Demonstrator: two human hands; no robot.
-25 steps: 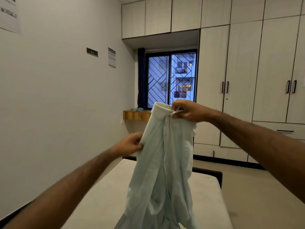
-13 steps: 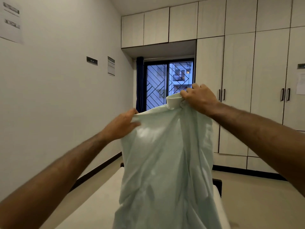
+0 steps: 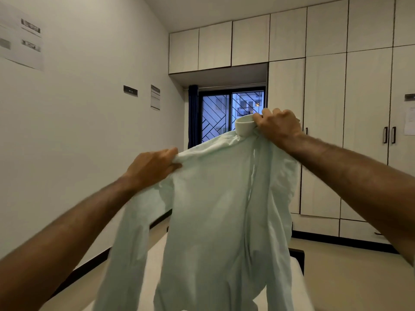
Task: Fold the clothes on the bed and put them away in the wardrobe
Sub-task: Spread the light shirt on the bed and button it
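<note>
Head view: pale green shirt held up mid-frame above bed, hanging loose. Left hand pinches shoulder seam; right hand grips fabric beside collar. Advice: level both shoulders, spread them taut, lay shirt flat on bed before folding. Hem cut off at frame bottom; right sleeve hidden in folds; wardrobe at right has doors closed.
</note>
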